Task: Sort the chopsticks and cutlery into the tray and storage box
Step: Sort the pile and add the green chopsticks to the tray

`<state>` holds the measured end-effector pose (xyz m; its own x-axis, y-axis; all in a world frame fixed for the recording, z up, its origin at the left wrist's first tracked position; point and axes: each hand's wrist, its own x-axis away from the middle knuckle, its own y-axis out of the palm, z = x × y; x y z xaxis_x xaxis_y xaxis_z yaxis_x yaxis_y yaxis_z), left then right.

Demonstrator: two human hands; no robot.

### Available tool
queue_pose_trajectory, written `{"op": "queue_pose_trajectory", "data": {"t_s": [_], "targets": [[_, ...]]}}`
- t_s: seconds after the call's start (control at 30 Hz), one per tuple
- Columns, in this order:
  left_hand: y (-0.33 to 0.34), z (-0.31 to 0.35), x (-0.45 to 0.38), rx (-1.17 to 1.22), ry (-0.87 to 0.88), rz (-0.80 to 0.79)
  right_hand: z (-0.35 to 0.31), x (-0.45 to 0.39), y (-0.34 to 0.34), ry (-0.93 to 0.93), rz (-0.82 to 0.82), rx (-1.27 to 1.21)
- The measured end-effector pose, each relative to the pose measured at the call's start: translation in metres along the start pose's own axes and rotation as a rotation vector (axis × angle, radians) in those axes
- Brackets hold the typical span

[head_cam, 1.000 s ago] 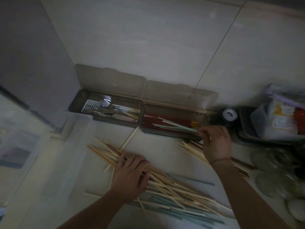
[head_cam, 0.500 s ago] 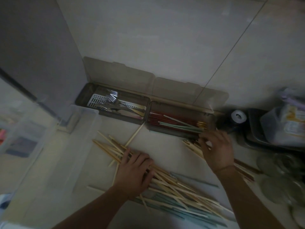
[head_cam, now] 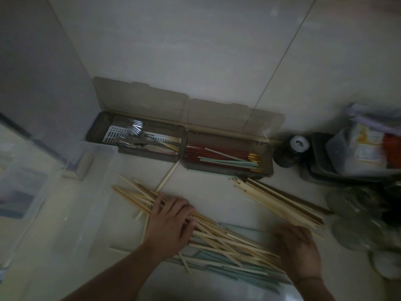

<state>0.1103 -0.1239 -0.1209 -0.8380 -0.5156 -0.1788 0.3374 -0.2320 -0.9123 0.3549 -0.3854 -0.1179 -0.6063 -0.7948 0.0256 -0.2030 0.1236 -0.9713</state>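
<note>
Meanwhile, the right hand (head_cam: 297,250) had come away from the brown storage box of red and pale green chopsticks (head_cam: 225,158), where it had been a second before, and had dropped to about five o'clock, at the near end of the loose heap of pale wooden chopsticks (head_cam: 221,235). It was blurred, so I could not tell whether its fingers were curled round anything or merely lying on the sticks. By my reading, one delivery to that box was finished and the hand had gone back for more.

The left hand (head_cam: 171,222) had stayed where it was, near the middle, fingers spread fairly wide and pressed flat on the heap, holding nothing and seemingly pinning the sticks.

At eleven o'clock the brown tray of metal forks and cutlery (head_cam: 138,137) sat touching the box's left end, both with lids tipped back against the wall. A second bundle of light and dark wooden chopsticks (head_cam: 280,200) lay at three o'clock, apart from the heap. Flat pale green chopsticks (head_cam: 227,262) showed beneath the wooden ones.

Most of the sorting looked undone, since the heap remained large.
</note>
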Motion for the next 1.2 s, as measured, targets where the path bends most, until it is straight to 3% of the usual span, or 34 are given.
{"op": "queue_pose_trajectory", "data": {"t_s": [0.13, 0.23, 0.33, 0.4, 0.57, 0.63, 0.73, 0.8, 0.87, 1.0, 1.2], "targets": [[0.000, -0.001, 0.000, 0.000, -0.007, -0.022, -0.033, -0.023, -0.037, 0.051, 0.278, -0.157], [0.000, 0.000, 0.000, -0.006, -0.006, -0.028, -0.043, -0.062, -0.054, 0.089, 0.351, -0.231], [0.000, 0.000, 0.000, -0.010, -0.019, -0.034, -0.056, -0.114, -0.058, 0.060, 0.399, -0.148], [0.000, 0.000, 0.000, -0.003, -0.025, -0.036, -0.065, -0.147, -0.057, 0.073, 0.368, -0.053], [0.000, -0.001, 0.002, 0.004, -0.024, -0.029, -0.082, -0.191, -0.049, 0.128, 0.069, 0.098], [0.000, -0.001, 0.002, 0.007, -0.017, -0.023, -0.082, -0.193, -0.048, 0.124, 0.043, 0.113], [0.000, -0.001, 0.003, 0.004, -0.010, -0.011, -0.080, -0.172, -0.049, 0.051, 0.224, 0.058], [0.001, -0.001, 0.003, 0.000, -0.017, -0.011, -0.082, -0.136, -0.052, -0.037, 0.331, -0.138], [0.000, 0.002, -0.001, -0.018, -0.039, -0.030, -0.081, -0.087, -0.050, -0.143, 0.290, -0.246], [0.000, 0.009, -0.015, -0.085, -0.097, -0.100, -0.055, 0.003, -0.024, -0.289, 0.201, -0.214], [0.005, 0.013, -0.046, -0.194, -0.135, -0.114, -0.047, 0.051, 0.003, -0.241, 0.290, -0.139]]}}
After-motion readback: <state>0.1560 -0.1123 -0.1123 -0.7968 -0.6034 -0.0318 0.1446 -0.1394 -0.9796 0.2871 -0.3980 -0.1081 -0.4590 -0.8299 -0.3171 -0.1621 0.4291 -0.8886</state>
